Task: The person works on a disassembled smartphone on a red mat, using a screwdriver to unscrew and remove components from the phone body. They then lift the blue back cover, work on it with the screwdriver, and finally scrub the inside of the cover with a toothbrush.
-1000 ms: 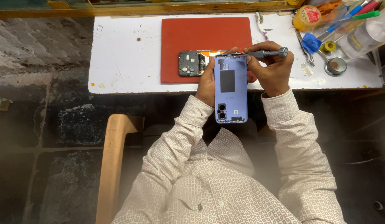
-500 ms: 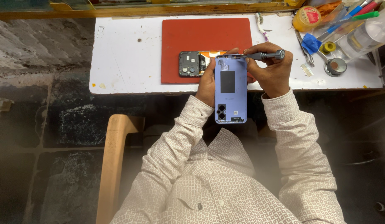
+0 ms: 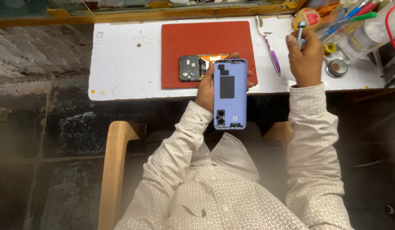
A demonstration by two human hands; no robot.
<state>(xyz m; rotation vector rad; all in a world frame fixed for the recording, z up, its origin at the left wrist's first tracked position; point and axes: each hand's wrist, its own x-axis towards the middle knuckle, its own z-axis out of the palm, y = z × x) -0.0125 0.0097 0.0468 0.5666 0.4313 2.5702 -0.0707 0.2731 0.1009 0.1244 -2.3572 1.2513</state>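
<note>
Blue phone back cover (image 3: 229,93) sits upright in the left hand (image 3: 206,91), its top edge over the near edge of the red mat (image 3: 206,40) on the white table (image 3: 125,64). Right of the mat, the right hand (image 3: 306,57) is clenched around a metal screwdriver (image 3: 300,34). A dark camera module (image 3: 189,68) lies on the mat, just left of the cover; a purple toothbrush (image 3: 270,49) lies just right of the mat

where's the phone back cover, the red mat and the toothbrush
phone back cover (image 3: 230,96), head view, middle of its purple panel
red mat (image 3: 197,40), head view, bare upper part
toothbrush (image 3: 272,53), head view, purple handle
</note>
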